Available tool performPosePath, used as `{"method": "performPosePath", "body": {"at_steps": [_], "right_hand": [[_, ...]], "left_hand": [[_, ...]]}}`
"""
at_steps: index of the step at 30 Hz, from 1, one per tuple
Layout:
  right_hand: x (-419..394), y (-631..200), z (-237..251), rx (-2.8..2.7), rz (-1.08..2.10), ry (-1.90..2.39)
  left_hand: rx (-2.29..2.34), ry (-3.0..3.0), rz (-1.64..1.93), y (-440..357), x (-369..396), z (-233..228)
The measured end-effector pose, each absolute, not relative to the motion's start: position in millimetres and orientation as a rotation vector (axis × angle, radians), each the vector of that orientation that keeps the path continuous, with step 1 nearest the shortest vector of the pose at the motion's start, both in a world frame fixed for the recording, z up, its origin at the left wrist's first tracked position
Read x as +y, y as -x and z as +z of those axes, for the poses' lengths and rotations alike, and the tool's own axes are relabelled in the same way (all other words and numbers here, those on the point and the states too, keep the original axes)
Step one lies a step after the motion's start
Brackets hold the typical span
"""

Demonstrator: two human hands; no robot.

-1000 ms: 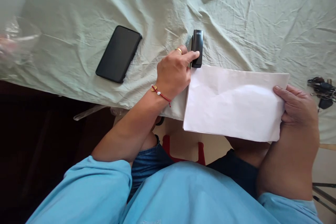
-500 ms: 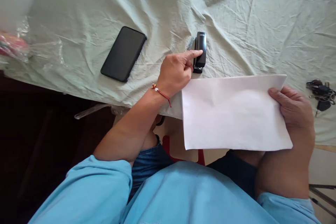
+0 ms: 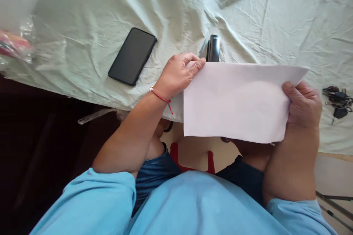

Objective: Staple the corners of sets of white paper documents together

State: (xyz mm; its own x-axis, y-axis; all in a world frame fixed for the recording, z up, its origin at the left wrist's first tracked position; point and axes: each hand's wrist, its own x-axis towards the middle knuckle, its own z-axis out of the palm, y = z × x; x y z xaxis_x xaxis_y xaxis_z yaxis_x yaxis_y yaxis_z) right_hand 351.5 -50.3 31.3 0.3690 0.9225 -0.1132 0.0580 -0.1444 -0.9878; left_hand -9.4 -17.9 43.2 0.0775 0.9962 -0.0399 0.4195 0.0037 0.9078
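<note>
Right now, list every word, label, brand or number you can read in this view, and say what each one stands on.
None can be read.
White paper, held by the left hand and right hand: blank on the side shown.
Black stapler: no legible marking.
Black phone: dark screen, no text.
Bunch of keys: too small to read.

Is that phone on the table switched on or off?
Off or asleep: the phone lies face up on the tablecloth, its screen plain black.
</note>
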Motion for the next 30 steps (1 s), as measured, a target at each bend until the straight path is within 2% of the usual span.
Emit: {"method": "performPosePath", "body": {"at_steps": [12, 18, 30], "right_hand": [[-28, -344, 16, -0.955, 0.764, 1.299], [-18, -346, 12, -0.949, 0.704, 1.227], [-19, -348, 20, -0.951, 0.596, 1.143]], "left_hand": [[1.343, -0.986, 1.004, 18, -18, 30], [1.026, -0.855, 0.941, 11, -27, 40], [1.014, -0.823, 0.824, 6, -30, 43]]}}
